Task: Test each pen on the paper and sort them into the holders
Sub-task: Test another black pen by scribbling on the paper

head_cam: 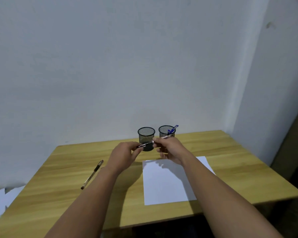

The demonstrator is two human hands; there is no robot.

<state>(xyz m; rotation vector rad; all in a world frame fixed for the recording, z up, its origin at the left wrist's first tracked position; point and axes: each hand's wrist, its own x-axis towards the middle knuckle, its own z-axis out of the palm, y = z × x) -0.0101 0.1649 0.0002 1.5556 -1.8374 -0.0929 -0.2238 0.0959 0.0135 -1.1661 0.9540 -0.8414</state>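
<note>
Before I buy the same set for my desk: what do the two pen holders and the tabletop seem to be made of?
The left holder and the right holder look like black metal wire mesh with a matt finish: you can see through the fine grid, and each has a solid rim. The table looks like light wood or a wood-look laminate, with streaky grain and a smooth, faintly shiny surface; which of the two, I cannot tell.

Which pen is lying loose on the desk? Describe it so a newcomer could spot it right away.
Start at the wooden desk and look left of the white paper. The loose pen lies diagonally there, clear-barrelled with a dark grip. No hand touches it, unlike the pen held in both hands, and it is outside the holders.
</note>
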